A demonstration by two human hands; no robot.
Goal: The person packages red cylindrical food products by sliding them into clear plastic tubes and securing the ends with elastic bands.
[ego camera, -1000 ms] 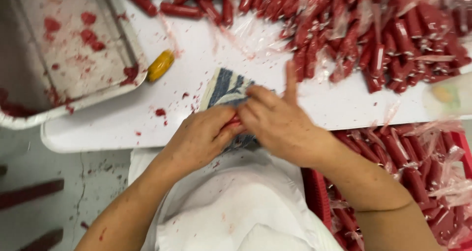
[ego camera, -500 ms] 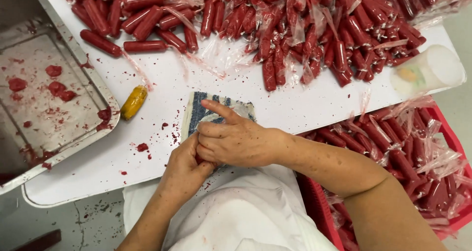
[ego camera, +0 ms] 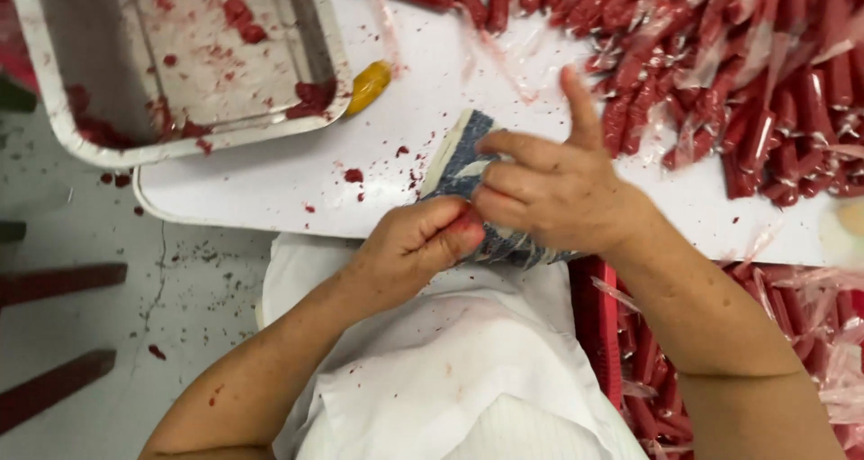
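— Hands first: what does each grip hold?
— Left hand (ego camera: 414, 248) is curled closed, thumb pressing the blue patterned cloth (ego camera: 459, 167). Right hand (ego camera: 549, 185) lies on the same cloth, fingers loosely spread, forefinger raised.
— Where is the cloth?
— At the white table (ego camera: 270, 181) edge, between metal tray (ego camera: 315, 118) and red sausages (ego camera: 720, 82).

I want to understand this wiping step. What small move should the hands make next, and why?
Probably keep rubbing the left hand on the blue cloth, which the right hand presses to the white table: its fingertips look red-stained.
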